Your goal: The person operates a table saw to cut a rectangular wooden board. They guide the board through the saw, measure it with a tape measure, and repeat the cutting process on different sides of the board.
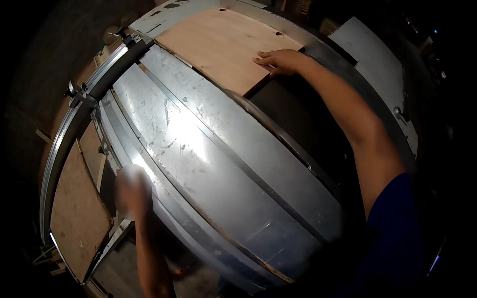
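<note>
My right hand [278, 62] lies with fingers apart on a pale wooden panel [218, 44] with holes near its far edge, at the top of the view. The panel rests at the far end of a metal machine table [218, 164], beside a long dark gap. My left hand [133, 193] is at the table's left edge, in the lower left; it is too blurred to show what its fingers do or whether they hold anything.
A metal rail [56, 151] with black clamp knobs [73, 90] runs along the left. A worn brown board [77, 213] lies below it. A grey side table [370, 52] with a knob is at the upper right, and wood pieces [43, 136] sit beyond the rail.
</note>
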Available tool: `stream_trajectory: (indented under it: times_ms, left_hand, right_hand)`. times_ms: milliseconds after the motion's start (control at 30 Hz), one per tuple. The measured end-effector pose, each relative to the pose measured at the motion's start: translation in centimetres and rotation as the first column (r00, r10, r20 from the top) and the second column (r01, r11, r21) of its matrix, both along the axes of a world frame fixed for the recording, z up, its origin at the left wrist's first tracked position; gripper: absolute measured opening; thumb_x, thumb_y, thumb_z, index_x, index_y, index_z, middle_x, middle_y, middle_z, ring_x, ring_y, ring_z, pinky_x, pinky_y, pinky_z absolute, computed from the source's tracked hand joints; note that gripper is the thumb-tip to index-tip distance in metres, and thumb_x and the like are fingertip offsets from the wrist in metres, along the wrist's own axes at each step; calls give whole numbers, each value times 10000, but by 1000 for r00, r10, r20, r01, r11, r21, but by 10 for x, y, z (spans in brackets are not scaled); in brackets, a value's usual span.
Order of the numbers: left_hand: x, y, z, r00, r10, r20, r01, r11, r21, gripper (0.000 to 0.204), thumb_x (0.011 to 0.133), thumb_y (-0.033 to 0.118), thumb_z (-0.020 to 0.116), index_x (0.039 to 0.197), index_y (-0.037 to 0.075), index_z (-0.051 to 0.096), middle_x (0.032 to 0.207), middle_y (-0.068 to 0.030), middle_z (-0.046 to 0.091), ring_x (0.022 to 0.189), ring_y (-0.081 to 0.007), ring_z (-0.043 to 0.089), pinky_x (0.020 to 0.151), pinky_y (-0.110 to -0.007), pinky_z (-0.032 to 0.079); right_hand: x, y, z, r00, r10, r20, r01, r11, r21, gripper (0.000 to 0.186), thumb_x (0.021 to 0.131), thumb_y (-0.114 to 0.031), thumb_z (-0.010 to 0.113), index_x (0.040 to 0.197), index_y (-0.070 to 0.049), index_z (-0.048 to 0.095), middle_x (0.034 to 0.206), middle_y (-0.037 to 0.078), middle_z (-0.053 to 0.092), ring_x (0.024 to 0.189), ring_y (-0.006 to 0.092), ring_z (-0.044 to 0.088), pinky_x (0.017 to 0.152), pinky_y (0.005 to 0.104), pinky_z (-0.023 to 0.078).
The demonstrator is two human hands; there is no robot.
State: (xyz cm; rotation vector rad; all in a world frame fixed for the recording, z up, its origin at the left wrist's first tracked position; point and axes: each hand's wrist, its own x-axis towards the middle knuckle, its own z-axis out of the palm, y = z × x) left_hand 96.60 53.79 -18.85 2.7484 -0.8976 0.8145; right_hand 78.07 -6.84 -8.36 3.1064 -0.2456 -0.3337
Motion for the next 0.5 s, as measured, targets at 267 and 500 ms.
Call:
stream_trajectory:
  times_ms: [267,500]
  left_hand:
    - [8,14,-4,994,44,-96,-35,995,88,585,1013,350,644,1435,-29,500,1492,-254,516,1283,-406,559,1034,-470,489]
    - [-1,-6,20,915,119,-385,-151,987,-55,699,985,391,666,1498,-25,438,1558,-272,437,1305,-417,532,1088,-488,433]
  right_hand:
    - [48,-6,1,999,-22,-29,23,999,30,807,870,-297,788,1578,-341,403,1669,39,343,1391,340,507,1132,444,439]
    - [82,-18,-4,999,-30,-15,31,1000,6,824,862,-289,792,1582,-346,396,1669,-5,343,1402,296,502,1132,429,444]
